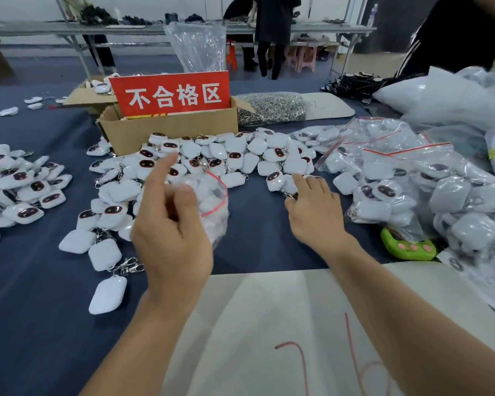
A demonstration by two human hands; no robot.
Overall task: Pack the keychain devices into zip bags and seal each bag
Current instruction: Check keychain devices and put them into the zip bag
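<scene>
Left grip holds zip bag just beyond its fingers.

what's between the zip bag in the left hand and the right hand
Head view: only bare blue tablecloth between the zip bag and the right hand; the loose keychain devices lie farther back.

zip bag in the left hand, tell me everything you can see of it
The zip bag is clear plastic with a red zip strip curving along its upper right edge, so the mouth looks open. It is crumpled and blurred; white shapes show through it, inside or behind I cannot tell. The left hand holds it by its left side, above the blue tablecloth, in front of the pile of white keychain devices.
</scene>
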